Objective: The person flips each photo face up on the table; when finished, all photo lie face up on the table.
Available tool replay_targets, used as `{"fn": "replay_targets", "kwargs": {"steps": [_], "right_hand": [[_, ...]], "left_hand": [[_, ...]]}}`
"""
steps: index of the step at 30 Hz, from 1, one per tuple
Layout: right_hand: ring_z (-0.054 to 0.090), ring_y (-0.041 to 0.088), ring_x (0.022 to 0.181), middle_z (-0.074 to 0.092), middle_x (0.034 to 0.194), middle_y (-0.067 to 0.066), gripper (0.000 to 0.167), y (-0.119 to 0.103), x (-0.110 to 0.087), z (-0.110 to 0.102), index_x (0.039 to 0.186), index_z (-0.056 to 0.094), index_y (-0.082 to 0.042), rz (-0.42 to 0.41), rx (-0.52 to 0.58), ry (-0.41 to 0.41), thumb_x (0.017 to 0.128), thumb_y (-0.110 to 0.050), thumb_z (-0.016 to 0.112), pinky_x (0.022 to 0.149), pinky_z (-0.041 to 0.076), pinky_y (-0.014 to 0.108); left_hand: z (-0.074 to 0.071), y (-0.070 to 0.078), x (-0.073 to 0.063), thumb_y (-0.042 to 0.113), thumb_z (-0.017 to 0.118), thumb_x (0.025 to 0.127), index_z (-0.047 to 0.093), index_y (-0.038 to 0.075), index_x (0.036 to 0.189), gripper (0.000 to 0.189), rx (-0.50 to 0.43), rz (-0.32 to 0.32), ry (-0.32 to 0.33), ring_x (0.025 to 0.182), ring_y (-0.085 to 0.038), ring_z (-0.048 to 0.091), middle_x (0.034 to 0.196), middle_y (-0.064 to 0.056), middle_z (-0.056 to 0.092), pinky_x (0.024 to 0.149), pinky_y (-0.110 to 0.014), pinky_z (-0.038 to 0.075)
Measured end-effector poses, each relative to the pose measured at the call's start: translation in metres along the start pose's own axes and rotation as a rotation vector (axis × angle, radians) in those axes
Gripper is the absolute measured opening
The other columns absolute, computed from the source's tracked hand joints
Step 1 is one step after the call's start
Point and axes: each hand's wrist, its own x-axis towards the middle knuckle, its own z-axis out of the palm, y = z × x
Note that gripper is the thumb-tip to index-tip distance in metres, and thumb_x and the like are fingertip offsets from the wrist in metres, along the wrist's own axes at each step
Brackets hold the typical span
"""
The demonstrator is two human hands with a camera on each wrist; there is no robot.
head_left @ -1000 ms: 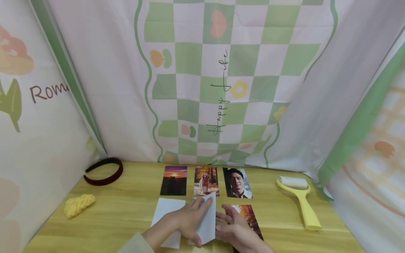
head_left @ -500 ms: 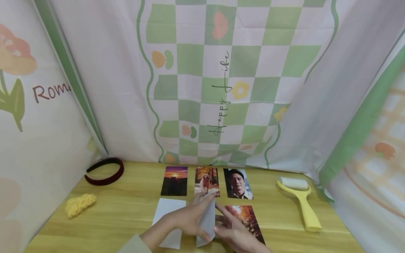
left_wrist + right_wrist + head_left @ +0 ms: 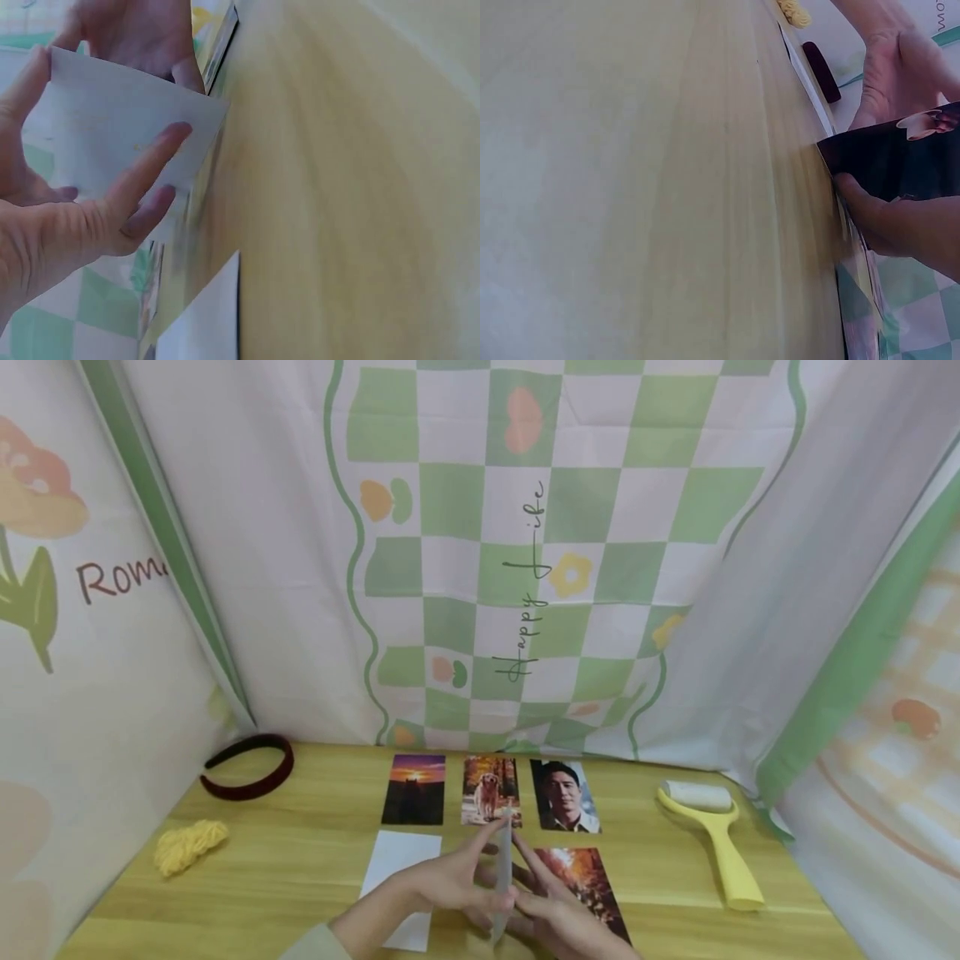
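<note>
Both hands hold one photo card [image 3: 503, 867] upright over the front middle of the table, nearly edge-on in the head view. My left hand [image 3: 444, 881] grips it from the left, thumb across the blank white back [image 3: 105, 112] in the left wrist view. From the right, my right hand [image 3: 558, 910] holds its edges, fingertips near the far corner and thumb by the near one. The right wrist view shows the card's dark printed face [image 3: 885, 161] with a pale pink shape on it. A face-down white card [image 3: 401, 864] lies beside my left wrist.
Along the back lie a sunset photo [image 3: 413, 789], a dog photo [image 3: 487, 785] and a portrait photo [image 3: 564, 795]. An autumn photo [image 3: 581, 885] lies by my right hand. A dark red headband [image 3: 247, 789] and yellow yarn [image 3: 191, 846] are left; a lint roller [image 3: 723, 852] is right.
The card has turned from showing its white back in the head view to standing edge-on. My right hand has closed in from the right and now holds it too.
</note>
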Motion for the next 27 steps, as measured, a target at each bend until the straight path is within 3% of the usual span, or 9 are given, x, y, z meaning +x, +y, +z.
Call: {"fn": "replay_targets", "kwargs": {"steps": [4, 7, 11, 15, 17, 21, 23, 27], "right_hand": [[-0.005, 0.063, 0.154, -0.019, 0.165, 0.040, 0.083, 0.013, 0.007, -0.011, 0.164, -0.019, -0.024, 0.023, -0.096, 0.025, 0.111, -0.033, 0.045, 0.123, 0.033, 0.067], [0.012, 0.063, 0.153, -0.006, 0.170, 0.036, 0.081, 0.037, 0.018, -0.032, 0.167, -0.006, -0.031, -0.002, -0.265, 0.057, 0.110, -0.036, 0.051, 0.115, 0.046, 0.064], [0.036, 0.056, 0.149, 0.008, 0.174, 0.025, 0.082, 0.068, 0.029, -0.055, 0.166, 0.009, -0.042, -0.045, -0.465, 0.089, 0.104, -0.038, 0.062, 0.109, 0.051, 0.062], [0.026, 0.060, 0.150, 0.009, 0.174, 0.026, 0.089, 0.080, 0.032, -0.061, 0.166, 0.012, -0.043, -0.088, -0.629, 0.077, 0.099, -0.039, 0.070, 0.106, 0.053, 0.057], [0.020, 0.064, 0.150, 0.011, 0.173, 0.028, 0.088, 0.080, 0.032, -0.060, 0.165, 0.015, -0.044, -0.108, -0.714, 0.087, 0.097, -0.041, 0.071, 0.104, 0.053, 0.060], [0.029, 0.062, 0.148, 0.024, 0.170, 0.023, 0.078, 0.076, 0.030, -0.060, 0.160, 0.028, -0.049, -0.097, -0.911, 0.128, 0.094, -0.055, 0.069, 0.099, 0.049, 0.072], [0.036, 0.056, 0.146, 0.032, 0.168, 0.019, 0.075, 0.067, 0.025, -0.053, 0.158, 0.034, -0.047, -0.085, -1.017, 0.133, 0.093, -0.058, 0.069, 0.099, 0.050, 0.071], [0.050, 0.042, 0.136, 0.049, 0.158, 0.014, 0.068, 0.041, 0.012, -0.031, 0.155, 0.047, -0.038, -0.082, -1.205, 0.123, 0.094, -0.060, 0.067, 0.098, 0.055, 0.055]], "left_hand": [[0.001, -0.003, 0.001, 0.044, 0.066, 0.099, -0.001, 0.032, 0.168, 0.096, -0.175, -0.035, 0.025, 0.135, -0.047, 0.057, 0.164, -0.027, 0.021, 0.091, -0.054, 0.063], [0.000, -0.004, 0.003, 0.038, 0.059, 0.105, 0.006, 0.029, 0.167, 0.082, -0.220, -0.060, 0.090, 0.138, -0.052, 0.051, 0.160, -0.027, 0.030, 0.091, -0.055, 0.063], [0.001, -0.006, 0.005, 0.027, 0.061, 0.105, 0.013, 0.027, 0.167, 0.078, -0.259, -0.082, 0.214, 0.134, -0.046, 0.057, 0.151, -0.025, 0.047, 0.092, -0.053, 0.063], [0.003, -0.006, 0.003, 0.010, 0.057, 0.104, 0.010, 0.017, 0.168, 0.080, -0.314, -0.073, 0.304, 0.121, -0.040, 0.069, 0.138, -0.027, 0.060, 0.093, -0.053, 0.063], [0.004, -0.005, 0.003, 0.002, 0.054, 0.103, 0.008, 0.010, 0.168, 0.080, -0.306, -0.064, 0.334, 0.117, -0.040, 0.072, 0.132, -0.029, 0.063, 0.091, -0.051, 0.064], [0.005, -0.005, 0.002, -0.008, 0.055, 0.097, 0.010, -0.001, 0.165, 0.082, -0.214, -0.071, 0.397, 0.111, -0.042, 0.073, 0.127, -0.031, 0.067, 0.084, -0.046, 0.066], [0.006, -0.006, 0.002, -0.013, 0.056, 0.094, 0.012, -0.005, 0.164, 0.083, -0.167, -0.063, 0.421, 0.107, -0.044, 0.074, 0.124, -0.032, 0.068, 0.080, -0.044, 0.066], [0.008, -0.010, 0.001, -0.019, 0.057, 0.088, 0.006, -0.005, 0.163, 0.092, -0.093, -0.064, 0.461, 0.092, -0.042, 0.077, 0.115, -0.033, 0.071, 0.070, -0.042, 0.067]]}}
